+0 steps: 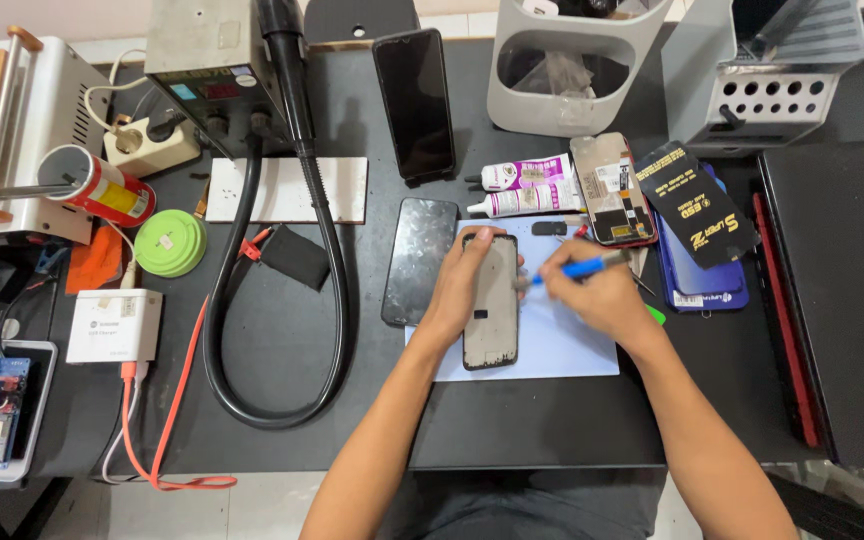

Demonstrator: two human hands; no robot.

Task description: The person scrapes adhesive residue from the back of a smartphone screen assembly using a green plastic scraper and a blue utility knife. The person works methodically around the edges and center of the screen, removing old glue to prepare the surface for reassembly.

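- At the lower middle of the frame my two forearms run up from the bottom edge onto the dark worktop point(282, 350).
- My left hand point(464, 285) is curled round the phone frame point(492, 315), fingers wrapped over its left edge and top, pinning it flat on the pale blue mat point(562, 345).
- My right hand point(602, 295) is closed in a pen grip on a blue-handled tool point(577, 268), whose tip points left at the frame's upper right edge; whether it touches I cannot tell.
- To do this well, I judge I should keep the left hand pressing the frame flat, work the tip along the edge in short light strokes, and keep the tool low so it does not slip.
- Just left of the frame a loose dark screen panel point(420, 260) lies flat, near but apart from my left hand.
- Right of my hand sit a blue phone case point(702, 285) under a black packet point(697, 205), and an opened phone back point(612, 190).
- Two glue tubes point(522, 187) lie just beyond the mat.
- In the left middle a thick black hose point(332, 250) loops from the hot-air station point(207, 60) at upper left.
- Farthest, a black phone point(414, 100) stands upright, beside a grey bin point(572, 70).
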